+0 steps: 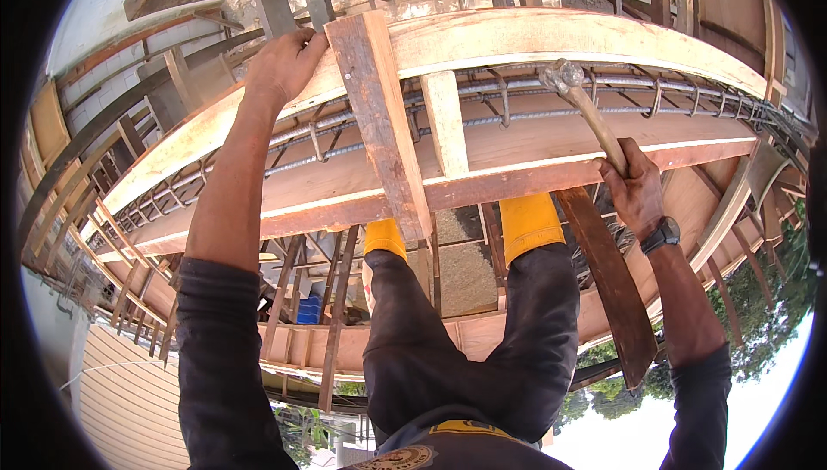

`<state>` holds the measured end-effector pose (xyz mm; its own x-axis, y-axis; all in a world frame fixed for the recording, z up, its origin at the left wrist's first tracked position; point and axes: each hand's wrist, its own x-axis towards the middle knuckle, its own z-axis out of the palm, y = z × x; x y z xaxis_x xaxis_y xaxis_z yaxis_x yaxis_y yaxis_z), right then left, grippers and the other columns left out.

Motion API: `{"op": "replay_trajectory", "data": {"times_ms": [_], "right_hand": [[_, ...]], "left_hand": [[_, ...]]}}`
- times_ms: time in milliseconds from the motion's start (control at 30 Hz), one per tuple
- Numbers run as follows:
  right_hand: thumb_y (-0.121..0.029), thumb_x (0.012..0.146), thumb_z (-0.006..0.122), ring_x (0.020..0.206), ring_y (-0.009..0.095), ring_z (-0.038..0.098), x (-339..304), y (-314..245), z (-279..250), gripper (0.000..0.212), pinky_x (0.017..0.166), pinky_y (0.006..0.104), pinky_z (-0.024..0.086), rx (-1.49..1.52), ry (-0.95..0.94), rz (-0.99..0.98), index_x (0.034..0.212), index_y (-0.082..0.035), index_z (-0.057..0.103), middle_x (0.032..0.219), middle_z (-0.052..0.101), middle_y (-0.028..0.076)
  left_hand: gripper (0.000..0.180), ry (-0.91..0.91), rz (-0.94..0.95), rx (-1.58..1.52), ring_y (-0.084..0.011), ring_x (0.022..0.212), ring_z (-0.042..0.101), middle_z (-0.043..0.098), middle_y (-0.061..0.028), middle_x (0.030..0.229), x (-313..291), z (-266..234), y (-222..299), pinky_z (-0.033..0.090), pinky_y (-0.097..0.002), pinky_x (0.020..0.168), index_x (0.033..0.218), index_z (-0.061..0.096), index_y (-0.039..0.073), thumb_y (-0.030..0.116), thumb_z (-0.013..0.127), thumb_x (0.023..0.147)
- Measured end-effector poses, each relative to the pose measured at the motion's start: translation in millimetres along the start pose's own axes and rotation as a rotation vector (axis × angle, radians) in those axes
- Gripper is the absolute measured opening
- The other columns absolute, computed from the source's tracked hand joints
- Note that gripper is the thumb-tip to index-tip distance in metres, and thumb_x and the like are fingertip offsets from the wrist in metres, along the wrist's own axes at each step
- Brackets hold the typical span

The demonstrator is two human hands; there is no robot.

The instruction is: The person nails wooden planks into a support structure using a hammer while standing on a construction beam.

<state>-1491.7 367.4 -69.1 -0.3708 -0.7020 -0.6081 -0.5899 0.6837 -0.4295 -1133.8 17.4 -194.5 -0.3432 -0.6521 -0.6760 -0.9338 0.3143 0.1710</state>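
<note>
Right hand: The fingers of the right hand (635,190) are closing round the lower handle of a hammer (594,121); a dark watch (662,235) is circling the wrist.
Hammer: Its handle is showing pale brown and slightly worn, its head stubby, grey and mottled; it is slanting up and leftward, the head appearing over the bars near the far board. Contact is remaining unclear.
Left hand: The left hand (282,69) is resting on the far board (551,35) just beside the crosspiece; its fingers are curling, but whether they are holding anything cannot be told.
Crosspiece: The thick wooden crosspiece (383,134) is spanning both boards, its left face stained reddish brown, its right face paler.
Batten: A pale batten (445,121) is bridging the gap to its right.
Formwork: The far board is showing a cream surface; the near board (517,182) is showing a reddish-brown edge.
Reinforcement: Ribbed steel bars (482,88) with bent ties are running lengthwise between the boards.
</note>
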Motion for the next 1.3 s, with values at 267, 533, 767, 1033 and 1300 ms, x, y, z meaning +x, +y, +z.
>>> {"op": "replay_trajectory", "data": {"times_ms": [267, 533, 767, 1033, 1300], "right_hand": [[-0.036, 0.092, 0.07, 0.059, 0.04, 0.057, -161, -47, -148, 0.039, 0.057, 0.0496, 0.041, -0.377, -0.236, 0.306, 0.104, -0.003, 0.056, 0.068, 0.056, 0.017], [-0.034, 0.101, 0.059, 0.104, 0.035, 0.058, -264, -55, -92, 0.042, 0.091, 0.046, 0.045, -0.183, 0.177, 0.473, 0.124, 0.001, 0.056, 0.115, 0.06, 0.019], [-0.013, 0.099, 0.063, 0.089, 0.01, 0.053, -281, -66, -55, 0.032, 0.087, 0.0276, 0.046, 0.191, 0.561, 0.672, 0.129, -0.001, 0.06, 0.106, 0.063, 0.002], [-0.002, 0.094, 0.059, 0.103, 0.013, 0.059, -290, -56, -52, 0.034, 0.095, 0.0289, 0.046, 0.146, 0.543, 0.612, 0.128, -0.001, 0.059, 0.114, 0.069, 0.008], [-0.005, 0.094, 0.056, 0.101, 0.014, 0.056, -291, -55, -54, 0.033, 0.097, 0.0315, 0.043, 0.079, 0.505, 0.625, 0.127, -0.001, 0.059, 0.111, 0.069, 0.005]], "left_hand": [[0.081, -0.091, -0.044, -0.127, -0.0419, 0.125, 0.059, 0.065, -0.0265, 0.128, 10, -4, 5, 0.044, -0.0453, 0.107, 0.136, 0.062, 0.005, 0.067, 0.041, 0.089], [0.08, -0.202, -0.006, -0.037, -0.0429, 0.132, 0.052, 0.058, -0.0306, 0.137, 13, -3, 4, 0.038, -0.0435, 0.112, 0.137, 0.058, -0.002, 0.063, 0.035, 0.096], [0.082, -0.162, 0.098, -0.08, -0.042, 0.13, 0.055, 0.058, -0.0313, 0.136, 26, -1, -3, 0.042, -0.0438, 0.11, 0.134, 0.06, -0.006, 0.061, 0.036, 0.094], [0.083, -0.132, 0.148, -0.184, -0.0404, 0.129, 0.057, 0.06, -0.0297, 0.135, 19, -7, -4, 0.043, -0.0443, 0.108, 0.134, 0.06, -0.006, 0.063, 0.041, 0.091], [0.079, -0.189, 0.085, -0.158, -0.0409, 0.14, 0.046, 0.051, -0.0227, 0.149, 40, 10, -10, 0.037, -0.0481, 0.114, 0.138, 0.061, 0.006, 0.066, 0.039, 0.091]]}}
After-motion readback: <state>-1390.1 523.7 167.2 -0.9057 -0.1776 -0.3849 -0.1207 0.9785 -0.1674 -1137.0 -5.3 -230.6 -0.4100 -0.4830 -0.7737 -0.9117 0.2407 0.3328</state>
